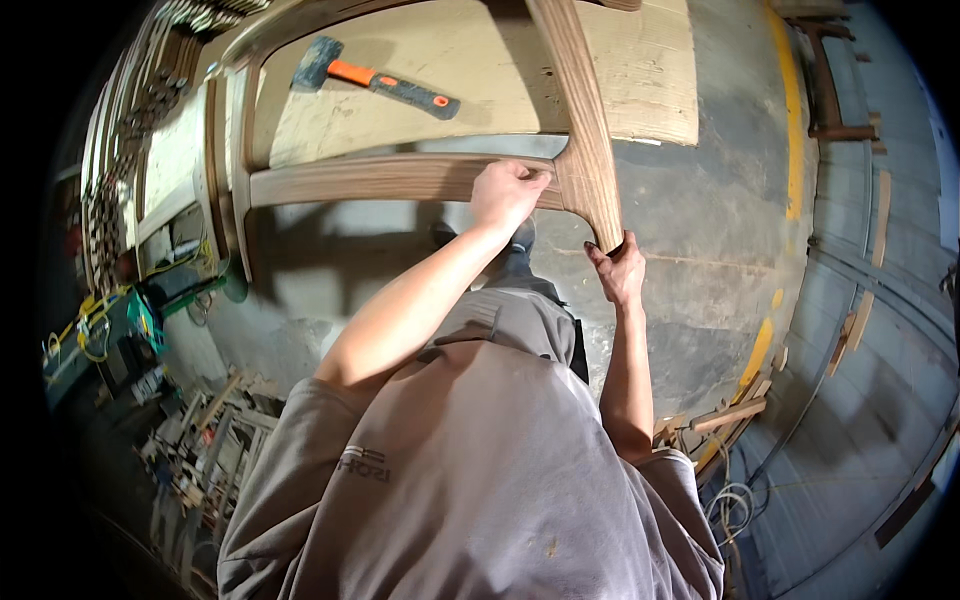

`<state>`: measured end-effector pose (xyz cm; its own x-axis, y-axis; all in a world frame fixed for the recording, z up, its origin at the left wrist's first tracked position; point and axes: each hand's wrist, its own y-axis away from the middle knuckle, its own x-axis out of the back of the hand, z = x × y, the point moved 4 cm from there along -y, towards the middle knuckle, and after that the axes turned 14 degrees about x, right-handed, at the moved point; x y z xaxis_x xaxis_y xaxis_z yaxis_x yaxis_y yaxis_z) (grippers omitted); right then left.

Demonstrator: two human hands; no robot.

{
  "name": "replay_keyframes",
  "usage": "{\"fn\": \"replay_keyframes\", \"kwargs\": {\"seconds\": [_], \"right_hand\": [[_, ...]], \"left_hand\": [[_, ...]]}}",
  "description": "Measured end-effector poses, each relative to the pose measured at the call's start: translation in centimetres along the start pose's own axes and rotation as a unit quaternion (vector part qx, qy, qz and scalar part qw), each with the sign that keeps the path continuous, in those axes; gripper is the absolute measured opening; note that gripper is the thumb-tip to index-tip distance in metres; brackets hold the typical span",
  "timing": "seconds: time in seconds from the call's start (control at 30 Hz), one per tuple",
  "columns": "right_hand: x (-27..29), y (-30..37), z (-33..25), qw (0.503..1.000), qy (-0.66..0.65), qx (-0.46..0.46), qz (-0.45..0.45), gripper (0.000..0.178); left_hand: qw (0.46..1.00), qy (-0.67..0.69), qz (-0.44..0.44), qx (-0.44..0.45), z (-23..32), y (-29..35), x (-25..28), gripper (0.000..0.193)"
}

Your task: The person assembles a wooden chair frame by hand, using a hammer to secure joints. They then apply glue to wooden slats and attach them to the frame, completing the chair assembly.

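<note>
- The brown, striped-grain wooden frame (590,130) is in front of the person, partly over a tan flat sheet (660,80).
- The left hand (507,193) is at the frame's long cross rail (365,180), just beside the joint with the thick, tapering wooden leg (587,110). Its fingers are curled, with the tips close together; I cannot tell whether they pinch anything.
- The right hand (620,270) grips the near end of the leg, with the thumb on one side and the fingers on the other.
- A mallet with a dark block head and an orange-and-black handle (375,80) lies on the sheet, beyond the rail and well apart from both hands.
- Many slim brown wooden pieces (140,120) are stacked at far left.
- Mixed wood scraps (205,450) lie piled at lower left.
- A yellow stripe (790,120) marks the grey floor (700,260) at right.
</note>
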<state>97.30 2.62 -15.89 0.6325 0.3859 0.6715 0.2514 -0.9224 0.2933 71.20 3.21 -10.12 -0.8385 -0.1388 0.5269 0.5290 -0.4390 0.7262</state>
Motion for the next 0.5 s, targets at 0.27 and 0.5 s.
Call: {"fn": "replay_keyframes", "kwargs": {"seconds": [0.27,0.5], "right_hand": [[0.5,0.2,-0.5,1.0,-0.014,0.011,-0.017,0.052],[0.5,0.2,0.0,0.999,-0.014,0.035,-0.007,0.052]], "left_hand": [[0.983,0.163,-0.056,0.061,-1.2,0.2,-3.1,0.029],[0.978,0.191,-0.066,0.05,-1.2,-0.7,-3.7,0.027]]}}
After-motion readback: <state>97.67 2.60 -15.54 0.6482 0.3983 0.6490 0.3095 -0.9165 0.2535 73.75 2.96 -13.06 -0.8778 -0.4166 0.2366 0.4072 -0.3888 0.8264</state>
